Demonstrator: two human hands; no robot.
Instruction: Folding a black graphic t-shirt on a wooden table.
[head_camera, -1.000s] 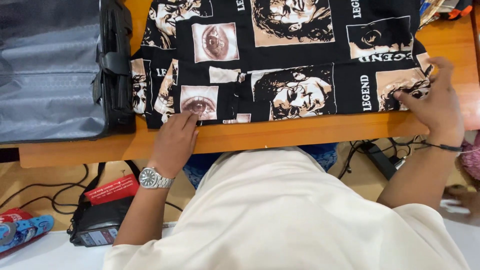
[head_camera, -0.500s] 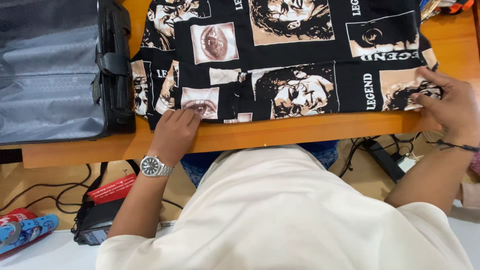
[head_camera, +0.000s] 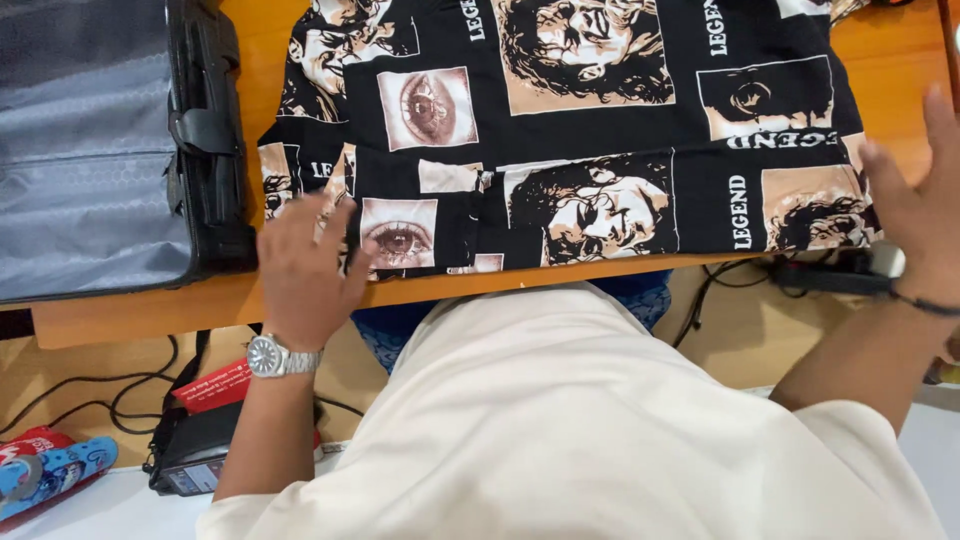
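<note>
folded black printed shirt (head_camera: 590, 130) on tabletop (head_camera: 150, 305). left hand (head_camera: 305, 265) and right hand (head_camera: 915, 215) at its near corners, fingers spread, holding nothing; best smoothed flat, edges aligned.

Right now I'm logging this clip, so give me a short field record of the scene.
surface: orange wooden table
garment: black printed shirt, lying flat, folded
left hand: open, fingers spread, at the shirt's near left corner
right hand: open, at the shirt's right edge
left of shirt: open grey-lined suitcase
wrist: silver watch
</note>
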